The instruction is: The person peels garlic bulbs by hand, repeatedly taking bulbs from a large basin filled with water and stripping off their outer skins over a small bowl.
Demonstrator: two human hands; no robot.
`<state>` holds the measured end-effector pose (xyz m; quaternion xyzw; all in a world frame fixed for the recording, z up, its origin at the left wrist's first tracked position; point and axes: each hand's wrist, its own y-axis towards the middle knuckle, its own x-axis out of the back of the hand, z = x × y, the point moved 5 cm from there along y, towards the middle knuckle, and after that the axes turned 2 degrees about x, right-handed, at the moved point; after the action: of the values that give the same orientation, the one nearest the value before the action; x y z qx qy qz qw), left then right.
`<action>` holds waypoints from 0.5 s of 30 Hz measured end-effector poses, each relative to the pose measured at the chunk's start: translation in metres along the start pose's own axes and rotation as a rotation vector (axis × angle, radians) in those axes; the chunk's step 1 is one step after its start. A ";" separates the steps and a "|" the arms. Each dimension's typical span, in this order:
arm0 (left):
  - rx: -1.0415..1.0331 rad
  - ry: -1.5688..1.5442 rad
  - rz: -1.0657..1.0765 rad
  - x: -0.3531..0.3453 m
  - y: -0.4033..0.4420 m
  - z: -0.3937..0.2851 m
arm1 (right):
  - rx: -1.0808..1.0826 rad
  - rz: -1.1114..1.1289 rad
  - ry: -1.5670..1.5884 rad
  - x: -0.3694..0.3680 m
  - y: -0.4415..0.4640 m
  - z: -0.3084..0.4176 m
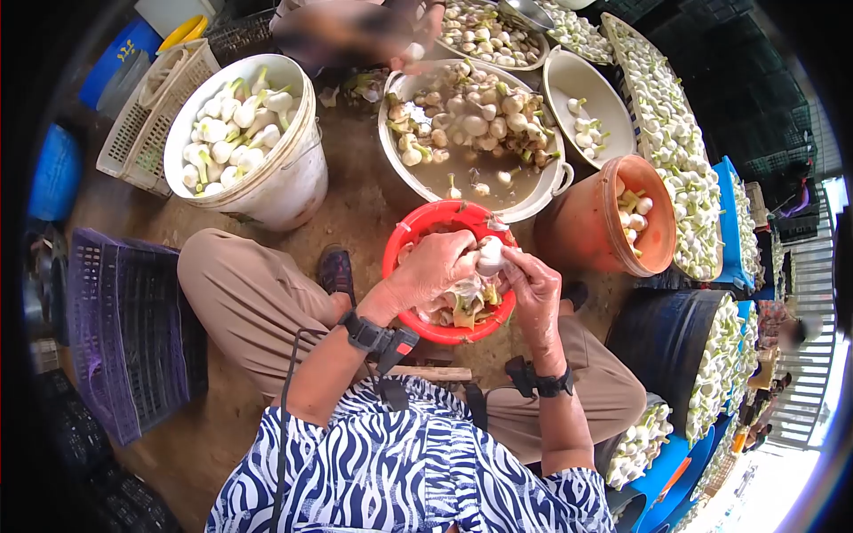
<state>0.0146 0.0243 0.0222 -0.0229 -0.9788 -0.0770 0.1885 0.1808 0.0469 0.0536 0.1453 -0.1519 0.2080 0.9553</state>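
A white garlic bulb [490, 255] is held between my two hands above a red basin [393, 258]. My left hand [434, 268] has its fingers curled and closed against the bulb's left side. On the other side, my right hand [536, 289] pinches the bulb between thumb and fingers. Below them, loose peelings and leafy scraps [462, 306] fill the basin. Whether a small tool is hidden in either hand cannot be made out.
Ahead stands a large basin [426, 188] of murky water and unpeeled bulbs. A white bucket [284, 178] of cleaned garlic is at left, an orange bucket [586, 222] at right. Purple crates [133, 338] stand beside my left knee. Another person's hand [431, 22] is across the basin.
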 end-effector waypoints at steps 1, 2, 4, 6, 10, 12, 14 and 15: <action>-0.002 0.022 0.009 0.001 0.001 0.001 | -0.008 -0.013 0.028 0.002 0.000 -0.005; -0.002 0.024 0.006 -0.001 0.001 0.000 | -0.018 -0.025 0.053 0.003 0.000 -0.007; 0.110 -0.199 -0.088 -0.001 -0.003 -0.005 | -0.017 -0.041 0.026 0.003 0.001 -0.004; 0.143 -0.238 -0.112 -0.001 -0.005 -0.012 | -0.018 -0.060 0.001 0.004 0.000 -0.003; 0.029 0.027 -0.148 -0.003 -0.009 -0.012 | -0.036 -0.037 0.024 -0.001 -0.002 -0.004; -0.029 0.071 -0.178 -0.005 -0.006 -0.007 | -0.052 -0.041 0.025 0.001 -0.003 0.000; -0.084 0.116 -0.215 -0.002 -0.004 -0.002 | -0.003 0.044 -0.073 0.000 -0.003 0.005; -0.051 0.230 -0.200 0.001 -0.002 -0.001 | -0.003 0.046 -0.073 0.001 -0.004 0.005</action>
<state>0.0137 0.0219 0.0228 0.0789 -0.9459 -0.1224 0.2901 0.1827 0.0422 0.0575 0.1480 -0.1903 0.2244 0.9442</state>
